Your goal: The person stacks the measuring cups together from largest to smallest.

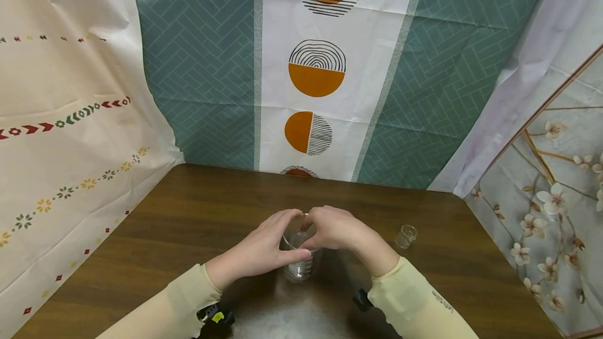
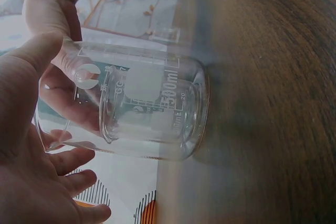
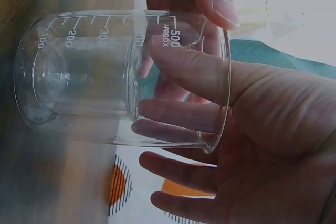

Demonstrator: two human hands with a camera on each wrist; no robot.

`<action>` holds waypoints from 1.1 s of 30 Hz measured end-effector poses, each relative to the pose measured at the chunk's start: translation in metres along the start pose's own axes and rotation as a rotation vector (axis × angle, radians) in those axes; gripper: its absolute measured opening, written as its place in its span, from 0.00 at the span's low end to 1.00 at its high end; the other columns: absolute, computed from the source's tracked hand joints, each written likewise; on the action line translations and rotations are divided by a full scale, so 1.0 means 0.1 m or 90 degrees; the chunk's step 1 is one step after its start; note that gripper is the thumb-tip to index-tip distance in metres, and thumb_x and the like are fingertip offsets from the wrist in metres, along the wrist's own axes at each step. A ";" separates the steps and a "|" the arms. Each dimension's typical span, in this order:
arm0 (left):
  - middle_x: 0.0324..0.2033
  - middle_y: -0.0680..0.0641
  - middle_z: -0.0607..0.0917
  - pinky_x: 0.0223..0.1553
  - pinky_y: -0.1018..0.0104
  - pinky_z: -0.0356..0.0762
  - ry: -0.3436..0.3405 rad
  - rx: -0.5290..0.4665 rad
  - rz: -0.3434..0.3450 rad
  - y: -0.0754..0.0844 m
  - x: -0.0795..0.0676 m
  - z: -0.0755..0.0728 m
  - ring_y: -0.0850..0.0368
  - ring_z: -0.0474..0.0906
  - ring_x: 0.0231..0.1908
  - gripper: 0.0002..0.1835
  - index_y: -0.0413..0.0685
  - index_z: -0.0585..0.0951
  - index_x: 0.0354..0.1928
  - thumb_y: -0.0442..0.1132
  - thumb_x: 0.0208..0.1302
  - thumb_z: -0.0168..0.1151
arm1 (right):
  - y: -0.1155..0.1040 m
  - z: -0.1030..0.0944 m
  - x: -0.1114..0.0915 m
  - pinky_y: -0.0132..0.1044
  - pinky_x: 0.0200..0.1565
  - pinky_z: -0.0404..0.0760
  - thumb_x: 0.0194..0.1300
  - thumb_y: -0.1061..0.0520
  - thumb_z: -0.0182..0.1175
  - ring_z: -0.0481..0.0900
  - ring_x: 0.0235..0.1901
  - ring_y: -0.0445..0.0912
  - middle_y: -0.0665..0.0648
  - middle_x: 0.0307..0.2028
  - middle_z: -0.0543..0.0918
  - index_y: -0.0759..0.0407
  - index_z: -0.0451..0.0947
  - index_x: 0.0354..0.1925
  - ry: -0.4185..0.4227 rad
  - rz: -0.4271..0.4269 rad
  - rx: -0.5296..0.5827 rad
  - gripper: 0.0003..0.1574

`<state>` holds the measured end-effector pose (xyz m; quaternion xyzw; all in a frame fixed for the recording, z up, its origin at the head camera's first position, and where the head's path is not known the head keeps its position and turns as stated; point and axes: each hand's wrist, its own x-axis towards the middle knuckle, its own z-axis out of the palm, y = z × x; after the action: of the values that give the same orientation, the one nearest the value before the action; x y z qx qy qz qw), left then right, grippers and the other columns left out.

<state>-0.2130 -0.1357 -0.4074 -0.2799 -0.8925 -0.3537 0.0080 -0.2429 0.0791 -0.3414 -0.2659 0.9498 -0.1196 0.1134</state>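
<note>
A large clear glass beaker marked 500 ml stands upright on the table. Nested inside it is a smaller glass beaker. My left hand curves about the large beaker near its rim, thumb in front and fingers behind, and holds it. From the right, my right hand reaches over the rim. Its thumb and two fingers are down inside the mouth, fairly straight, with the tips close to the inner beaker's rim. The other two fingers stay outside the glass.
A very small glass beaker stands to the right on the brown wooden table. Patterned cloths hang behind the table and along both sides.
</note>
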 end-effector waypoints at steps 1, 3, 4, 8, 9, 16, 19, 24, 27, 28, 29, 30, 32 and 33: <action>0.80 0.46 0.69 0.76 0.37 0.66 0.001 0.001 0.001 0.00 0.00 0.00 0.44 0.63 0.80 0.51 0.49 0.66 0.82 0.69 0.68 0.74 | 0.00 0.00 0.00 0.48 0.54 0.85 0.60 0.42 0.84 0.85 0.51 0.48 0.48 0.49 0.91 0.48 0.94 0.50 0.000 0.000 0.002 0.22; 0.80 0.46 0.69 0.76 0.37 0.66 0.001 0.002 0.001 0.00 0.00 0.00 0.44 0.63 0.80 0.51 0.49 0.66 0.82 0.69 0.68 0.74 | 0.01 0.00 0.00 0.49 0.54 0.85 0.60 0.42 0.84 0.84 0.52 0.48 0.48 0.50 0.91 0.48 0.94 0.50 0.002 -0.001 0.005 0.22; 0.80 0.46 0.69 0.76 0.37 0.66 0.001 0.003 0.001 0.00 0.00 0.00 0.44 0.63 0.80 0.51 0.49 0.66 0.82 0.69 0.68 0.74 | 0.01 0.00 0.00 0.49 0.54 0.85 0.60 0.42 0.84 0.84 0.52 0.48 0.48 0.50 0.91 0.48 0.94 0.50 0.002 -0.002 0.006 0.23; 0.80 0.46 0.69 0.76 0.36 0.66 0.000 0.002 0.000 0.00 0.00 0.01 0.44 0.63 0.80 0.52 0.48 0.66 0.82 0.69 0.68 0.73 | 0.02 0.01 0.00 0.49 0.54 0.84 0.60 0.42 0.84 0.84 0.52 0.48 0.48 0.50 0.91 0.47 0.93 0.50 0.006 -0.004 0.004 0.23; 0.80 0.46 0.69 0.76 0.36 0.66 0.000 0.001 -0.001 0.00 0.00 0.01 0.44 0.63 0.80 0.52 0.48 0.66 0.82 0.69 0.68 0.73 | 0.03 0.01 0.00 0.49 0.54 0.84 0.60 0.42 0.84 0.84 0.53 0.48 0.47 0.50 0.91 0.47 0.93 0.50 0.007 -0.004 0.004 0.23; 0.80 0.47 0.70 0.75 0.36 0.66 0.000 -0.004 -0.001 0.01 0.00 0.01 0.44 0.64 0.80 0.51 0.49 0.67 0.82 0.70 0.68 0.73 | 0.05 0.04 -0.02 0.51 0.58 0.83 0.62 0.43 0.83 0.84 0.56 0.50 0.49 0.54 0.89 0.48 0.93 0.52 0.022 -0.019 0.014 0.22; 0.80 0.46 0.70 0.75 0.36 0.67 0.001 -0.004 0.000 0.00 0.00 0.01 0.44 0.64 0.80 0.51 0.49 0.66 0.82 0.70 0.68 0.73 | 0.05 0.04 -0.04 0.52 0.58 0.83 0.62 0.43 0.83 0.84 0.57 0.51 0.50 0.56 0.89 0.48 0.93 0.51 0.035 -0.030 0.020 0.22; 0.80 0.46 0.69 0.75 0.34 0.66 -0.001 -0.007 0.001 0.00 0.00 0.00 0.44 0.64 0.80 0.52 0.49 0.66 0.82 0.70 0.69 0.73 | 0.07 0.05 -0.06 0.52 0.58 0.83 0.64 0.43 0.82 0.84 0.57 0.52 0.51 0.56 0.89 0.49 0.93 0.51 0.051 -0.047 0.020 0.21; 0.80 0.46 0.69 0.75 0.34 0.66 0.000 -0.009 0.005 0.00 0.00 0.00 0.44 0.64 0.80 0.51 0.50 0.66 0.82 0.70 0.69 0.73 | 0.08 0.06 -0.07 0.53 0.59 0.83 0.65 0.43 0.81 0.84 0.58 0.53 0.51 0.56 0.89 0.49 0.93 0.51 0.058 -0.050 0.029 0.20; 0.80 0.47 0.70 0.75 0.34 0.66 0.000 -0.010 0.005 0.00 0.00 0.00 0.44 0.64 0.80 0.51 0.50 0.66 0.82 0.70 0.69 0.72 | 0.08 0.06 -0.07 0.53 0.60 0.82 0.65 0.43 0.81 0.84 0.59 0.53 0.51 0.57 0.89 0.50 0.93 0.52 0.060 -0.051 0.034 0.20; 0.79 0.47 0.70 0.75 0.34 0.66 0.000 -0.010 0.007 0.00 0.00 0.00 0.45 0.64 0.80 0.51 0.50 0.67 0.82 0.70 0.69 0.72 | 0.08 0.06 -0.07 0.54 0.61 0.82 0.66 0.44 0.81 0.84 0.59 0.53 0.51 0.57 0.89 0.50 0.93 0.52 0.063 -0.050 0.038 0.20; 0.79 0.47 0.70 0.75 0.34 0.66 0.000 -0.011 0.008 0.00 0.00 0.00 0.45 0.64 0.79 0.50 0.50 0.67 0.82 0.70 0.69 0.72 | 0.09 0.07 -0.08 0.54 0.61 0.82 0.66 0.44 0.81 0.83 0.60 0.54 0.51 0.58 0.88 0.50 0.93 0.52 0.065 -0.049 0.041 0.20; 0.79 0.47 0.70 0.75 0.34 0.66 0.000 -0.010 0.008 0.00 0.00 0.01 0.44 0.64 0.79 0.50 0.50 0.67 0.82 0.70 0.69 0.72 | 0.10 0.07 -0.09 0.55 0.62 0.81 0.67 0.44 0.80 0.83 0.61 0.54 0.51 0.59 0.88 0.50 0.93 0.53 0.072 -0.048 0.049 0.20; 0.79 0.47 0.70 0.75 0.34 0.66 -0.001 -0.010 0.008 0.00 0.00 0.01 0.44 0.64 0.79 0.50 0.50 0.67 0.82 0.70 0.69 0.72 | 0.10 0.08 -0.10 0.55 0.62 0.81 0.67 0.44 0.80 0.83 0.61 0.53 0.51 0.59 0.88 0.49 0.93 0.53 0.076 -0.047 0.053 0.20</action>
<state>-0.2133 -0.1355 -0.4081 -0.2856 -0.8880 -0.3604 0.0076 -0.2377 0.0913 -0.3502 -0.2882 0.9387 -0.1783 0.0633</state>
